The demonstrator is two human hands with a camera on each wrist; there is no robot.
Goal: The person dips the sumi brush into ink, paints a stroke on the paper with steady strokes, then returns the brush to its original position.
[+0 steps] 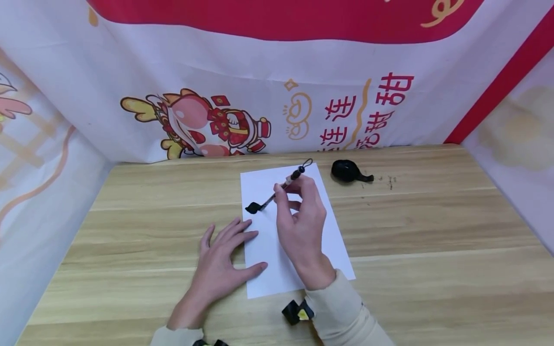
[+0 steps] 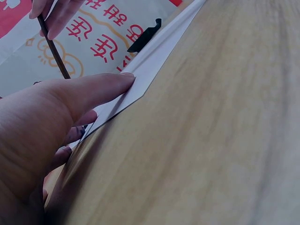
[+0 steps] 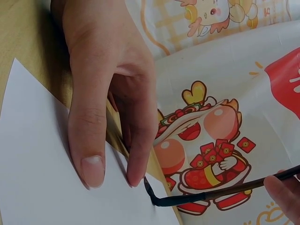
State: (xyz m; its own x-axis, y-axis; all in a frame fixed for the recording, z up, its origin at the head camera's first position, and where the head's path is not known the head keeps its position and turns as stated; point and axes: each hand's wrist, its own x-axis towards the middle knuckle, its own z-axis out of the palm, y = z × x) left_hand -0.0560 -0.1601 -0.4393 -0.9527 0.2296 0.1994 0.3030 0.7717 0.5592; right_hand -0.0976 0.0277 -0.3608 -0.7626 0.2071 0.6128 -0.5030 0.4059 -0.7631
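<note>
Nearest, the left hand (image 1: 225, 266) has its fingers spread at the left edge of the paper (image 1: 266, 271), probably so that it does not slide on the surface (image 1: 424, 250). The right hand (image 1: 303, 230) pinches the brush (image 1: 284, 185) slantwise between thumb and fingers, it seems for fine control of the tip at a black stroke (image 1: 253, 208). Farther, to the right, a black rounded object (image 1: 345, 171) lies off the paper.

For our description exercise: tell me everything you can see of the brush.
The brush has a slender dark handle, a black hanging loop at its upper end and dark bristles. It slants, gripped by the right hand, and meets a black mark on the white paper at its lower end.
</note>
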